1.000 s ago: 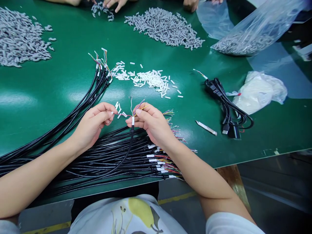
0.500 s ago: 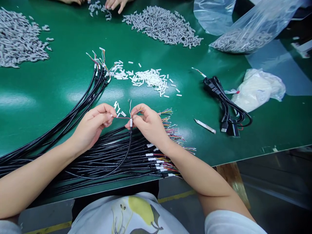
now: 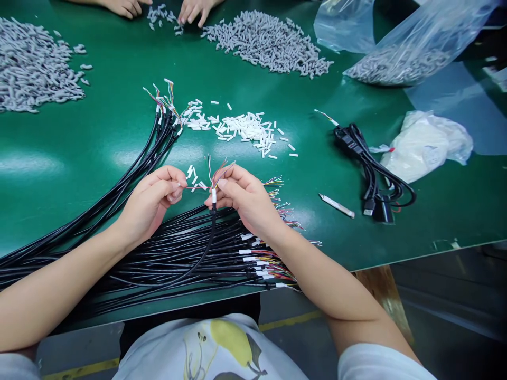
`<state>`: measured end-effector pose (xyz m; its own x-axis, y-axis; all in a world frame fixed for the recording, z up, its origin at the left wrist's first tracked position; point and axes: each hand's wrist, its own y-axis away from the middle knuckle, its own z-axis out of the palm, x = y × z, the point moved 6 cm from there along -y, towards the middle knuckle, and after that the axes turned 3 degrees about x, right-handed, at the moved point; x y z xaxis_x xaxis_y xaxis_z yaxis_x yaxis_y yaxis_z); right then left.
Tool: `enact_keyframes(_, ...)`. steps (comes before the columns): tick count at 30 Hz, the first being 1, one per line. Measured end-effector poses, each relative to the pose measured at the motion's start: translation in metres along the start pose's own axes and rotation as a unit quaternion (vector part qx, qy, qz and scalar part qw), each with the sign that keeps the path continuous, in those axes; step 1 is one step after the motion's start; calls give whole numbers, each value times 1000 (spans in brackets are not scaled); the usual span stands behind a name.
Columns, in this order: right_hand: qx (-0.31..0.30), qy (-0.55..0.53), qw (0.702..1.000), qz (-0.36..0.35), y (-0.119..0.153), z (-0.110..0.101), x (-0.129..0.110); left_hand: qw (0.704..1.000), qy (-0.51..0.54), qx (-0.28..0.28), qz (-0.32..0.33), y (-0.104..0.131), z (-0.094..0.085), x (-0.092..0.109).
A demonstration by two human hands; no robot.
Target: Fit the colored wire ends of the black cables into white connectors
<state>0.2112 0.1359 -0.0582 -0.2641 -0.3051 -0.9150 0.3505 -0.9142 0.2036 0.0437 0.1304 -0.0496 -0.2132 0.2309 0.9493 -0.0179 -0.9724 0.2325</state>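
Note:
Between my hands stands the end of a black cable (image 3: 213, 224), with a white sleeve (image 3: 214, 196) round it and thin coloured wires fanning out above. My left hand (image 3: 156, 195) pinches a red wire (image 3: 197, 187) and holds it out to the left. At the sleeve, my right hand (image 3: 241, 192) is closed on the cable end, its thumb and forefinger by the fanned wires. Under both hands lies a bundle of black cables (image 3: 178, 253) with stripped coloured ends at the right. A few small white tubes (image 3: 192, 171) lie just behind my fingers.
Behind are a second cable bunch (image 3: 146, 153), a pile of white tubes (image 3: 247, 126) and grey part heaps (image 3: 273, 45). A co-worker's hands (image 3: 194, 10) are at the far edge. To the right lie a cutter knife (image 3: 336, 206), a coiled cable (image 3: 360, 158) and a white bag (image 3: 425, 142).
The wires above the sleeve are more spread, with several now showing beside my right fingertips. My left hand still holds the red wire out. The view has shifted slightly.

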Motion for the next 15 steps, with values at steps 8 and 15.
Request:
enact_keyframes(8, 6, -5, 1000, 5, -1, -2, 1, 1000, -2, -15, 0, 1, 2, 0)
enact_keyframes(15, -46, -42, 997, 53, 0, 2, 5, 998, -11, -57, -39, -1, 8, -4)
